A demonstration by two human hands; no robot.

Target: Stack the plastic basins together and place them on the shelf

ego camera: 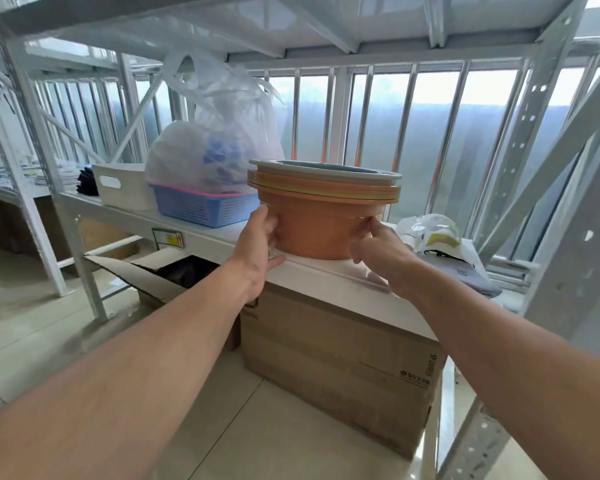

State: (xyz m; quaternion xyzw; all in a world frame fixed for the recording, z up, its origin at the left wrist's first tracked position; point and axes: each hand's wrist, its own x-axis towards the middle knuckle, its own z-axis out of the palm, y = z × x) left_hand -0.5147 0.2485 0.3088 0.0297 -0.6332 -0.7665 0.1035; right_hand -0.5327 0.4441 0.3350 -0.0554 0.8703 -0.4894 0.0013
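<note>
A nested stack of plastic basins [321, 216] stands at the front edge of the white shelf [201, 233], its orange outer basin resting on the shelf board. The rims show in layers: orange at the bottom, a yellowish band between, and a grey-blue rim on top.

The left hand [257, 251] presses against the stack's left wall, fingers curved around it and the thumb lying along the shelf's front edge. The right hand [378, 252] touches the right wall with thumb and fingertips pinched on a ridge just below the rims. Both grips are partly closed on the stack.

To the left of the stack, further along the shelf, sits a blue perforated basket [201, 207] with a pink rim, carrying a clear plastic bag [208, 150]. Beyond it stands a white bin [123, 185]. Toward the right end of the shelf lie a crumpled bag [430, 230] and grey cloth [465, 271]. A cardboard box [336, 362] sits on the floor under the shelf.
</note>
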